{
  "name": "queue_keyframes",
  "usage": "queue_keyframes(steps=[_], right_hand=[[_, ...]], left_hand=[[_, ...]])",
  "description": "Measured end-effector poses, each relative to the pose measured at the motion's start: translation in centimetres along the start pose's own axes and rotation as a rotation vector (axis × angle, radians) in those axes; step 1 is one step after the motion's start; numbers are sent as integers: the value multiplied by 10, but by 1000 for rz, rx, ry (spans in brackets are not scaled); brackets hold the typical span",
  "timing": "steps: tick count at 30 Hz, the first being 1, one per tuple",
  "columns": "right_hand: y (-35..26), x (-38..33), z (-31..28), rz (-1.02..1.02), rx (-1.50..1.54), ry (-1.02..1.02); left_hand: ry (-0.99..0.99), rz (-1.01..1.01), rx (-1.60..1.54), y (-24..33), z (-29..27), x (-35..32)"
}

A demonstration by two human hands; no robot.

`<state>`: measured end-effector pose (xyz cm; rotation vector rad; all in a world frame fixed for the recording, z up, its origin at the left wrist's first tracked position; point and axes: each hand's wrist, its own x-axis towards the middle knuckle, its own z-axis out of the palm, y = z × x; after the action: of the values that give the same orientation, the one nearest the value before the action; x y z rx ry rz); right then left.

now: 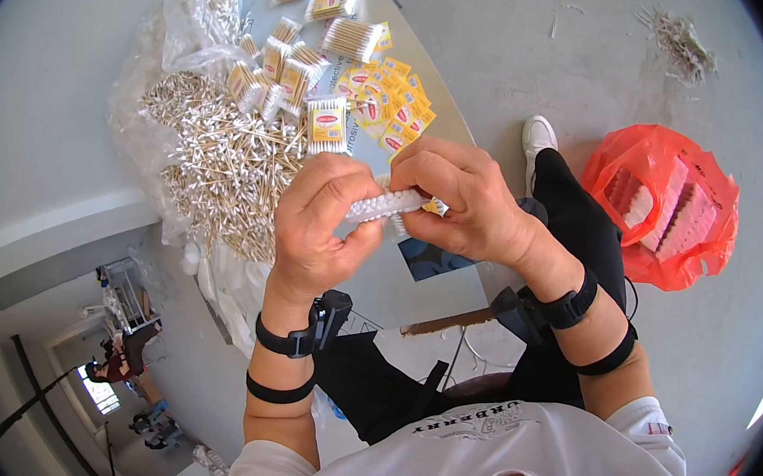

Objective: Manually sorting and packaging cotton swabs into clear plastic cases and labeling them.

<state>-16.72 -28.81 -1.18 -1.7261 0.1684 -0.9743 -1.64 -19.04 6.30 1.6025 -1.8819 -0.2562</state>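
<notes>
Between my two hands is a pack of cotton swabs, its row of white tips facing up. My left hand grips one end, thumb and fingers pressed on it. At the other end my right hand pinches the pack, with a bit of yellow card showing by the fingers. Just beyond my hands lies a filled pack of swabs with a yellow label. Left of it spreads a big heap of loose cotton swabs. Several yellow cards are scattered on the table beyond my right hand.
More filled swab packs lie at the table's far side. A clear plastic bag surrounds part of the heap. On the floor at right stands a red plastic bag with pink-and-white bundles inside. Loose swabs litter the floor farther off.
</notes>
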Motion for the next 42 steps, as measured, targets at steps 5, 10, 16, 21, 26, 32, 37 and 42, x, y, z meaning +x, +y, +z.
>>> queue_keyframes(steps=[5,10,16,21,26,32,37,42], right_hand=[[1,-3,2,-39,-47,-24],[4,-1,3,40,4,-61],[5,-2,6,-6,30,-16],[7,0,5,-74,-53,-1],[8,-5,10,-103,-110,-11],[8,-4,9,-95,-131,49],[9,-4,9,-122,-160,60],[11,-6,9,-123,-161,45]], left_hand=[[-25,34,2,0,1,-1],[-12,-7,-17,-1,2,-4],[-6,-76,-24,-4,6,-10],[10,-29,6,-5,6,-9],[-50,20,49,-4,2,-10],[-35,-10,32,-1,-3,-6],[-23,44,54,0,-5,-8],[-57,-42,46,-2,-5,-13]])
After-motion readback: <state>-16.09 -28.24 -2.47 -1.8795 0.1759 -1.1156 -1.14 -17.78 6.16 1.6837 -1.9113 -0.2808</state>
